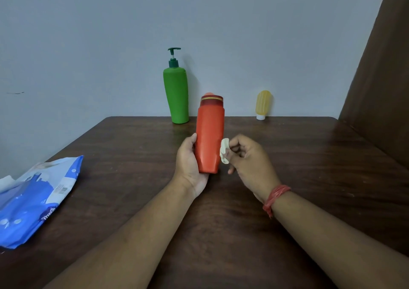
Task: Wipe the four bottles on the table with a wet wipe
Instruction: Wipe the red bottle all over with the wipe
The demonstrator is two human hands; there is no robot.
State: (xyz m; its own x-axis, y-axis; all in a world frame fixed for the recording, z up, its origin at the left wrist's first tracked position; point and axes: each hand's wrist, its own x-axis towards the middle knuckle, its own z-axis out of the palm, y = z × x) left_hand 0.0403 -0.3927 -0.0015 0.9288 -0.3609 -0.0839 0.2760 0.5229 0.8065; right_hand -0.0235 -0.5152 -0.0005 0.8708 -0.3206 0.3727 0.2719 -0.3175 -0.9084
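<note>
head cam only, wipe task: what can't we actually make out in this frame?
- Fourth bottle: only a reddish top peeks over the orange bottle, which hides the rest.
- Left hand: fingers hidden behind the orange bottle.
- Wet wipe: bunched in the right hand; contact with the bottle unclear.
- Wipe pack: cut off by the left edge; print too small to read.

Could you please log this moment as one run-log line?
left hand: holding orange bottle | right hand: wet wipe on bottle side | green pump bottle, yellow bottle: standing at wall
</note>
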